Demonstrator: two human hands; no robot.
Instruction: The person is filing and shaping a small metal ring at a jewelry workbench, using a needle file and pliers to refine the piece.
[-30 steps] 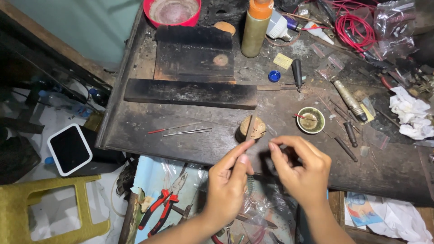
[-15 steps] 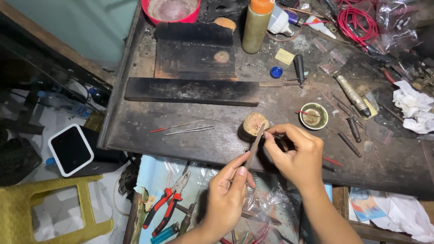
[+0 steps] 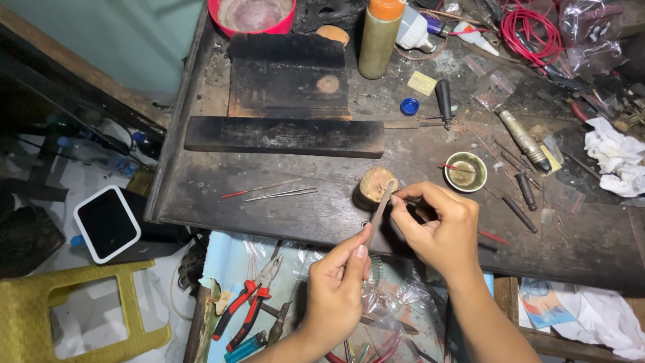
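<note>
A dark, scorched wooden tabletop (image 3: 222, 202) carries everything. Just beyond the right hand (image 3: 440, 225) sits a small wooden stump (image 3: 371, 188), with a little round dish (image 3: 465, 171) near it on the hand's right. To the left of both hands lie thin metal rods (image 3: 279, 193). Farther away lies a long charred block (image 3: 285, 136), and beyond it stands an orange-capped bottle (image 3: 379, 37).

Wood stub (image 3: 373, 187) on bench (image 3: 201, 195); small bowl (image 3: 465, 171) right; long block (image 3: 284, 136) behind.
</note>
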